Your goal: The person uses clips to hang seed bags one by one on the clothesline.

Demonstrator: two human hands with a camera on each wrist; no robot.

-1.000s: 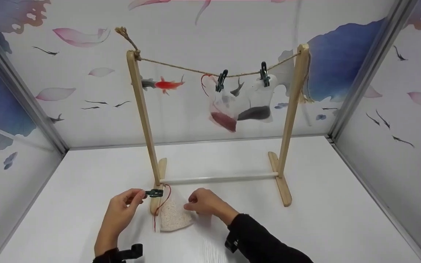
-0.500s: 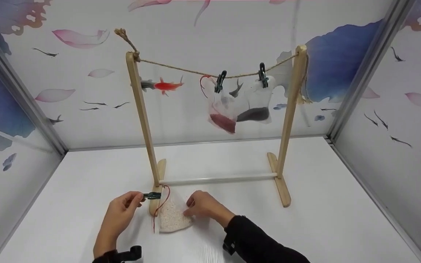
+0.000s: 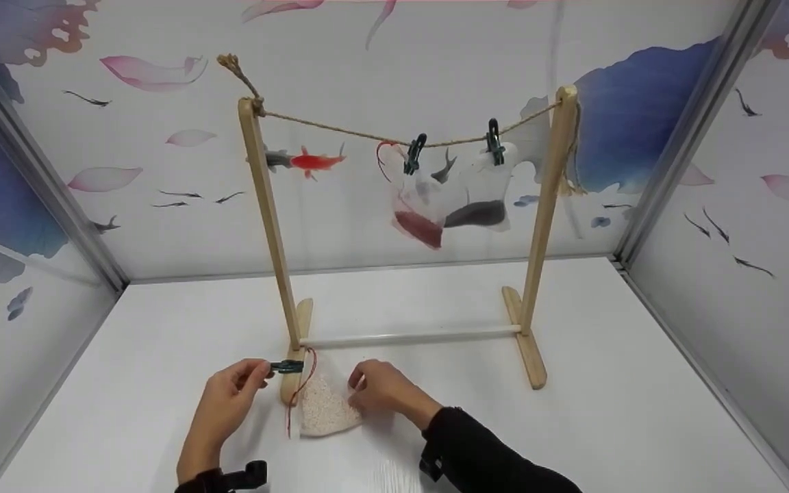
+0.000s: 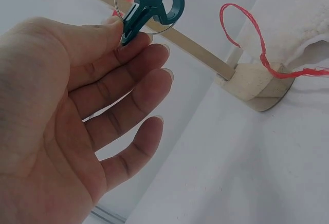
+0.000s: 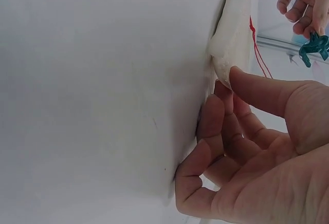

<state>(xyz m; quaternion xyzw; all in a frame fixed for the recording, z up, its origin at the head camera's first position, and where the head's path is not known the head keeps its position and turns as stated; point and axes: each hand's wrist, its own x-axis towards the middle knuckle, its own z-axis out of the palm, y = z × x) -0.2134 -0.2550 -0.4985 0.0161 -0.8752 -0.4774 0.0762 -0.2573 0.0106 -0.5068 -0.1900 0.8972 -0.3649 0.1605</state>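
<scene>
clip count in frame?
3. Two clips hang on the rope, one holding the red-filled bag, one holding the dark-filled bag. The third clip is pinched in the left hand. None seems hidden.

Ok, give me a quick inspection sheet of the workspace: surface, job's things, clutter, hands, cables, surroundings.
Surface: white tabletop, bare around the rack.
Job's things: dark green plastic clip; clear pouch of white grains with a red string, lying flat by the wooden drying rack; two filled pouches clipped on the twine line.
Clutter: nothing seen.
Hands: left hand pinches the clip; right hand pinches the pouch's edge.
Cables: nothing seen.
Surroundings: painted fish-and-petal wall panels on three sides.
</scene>
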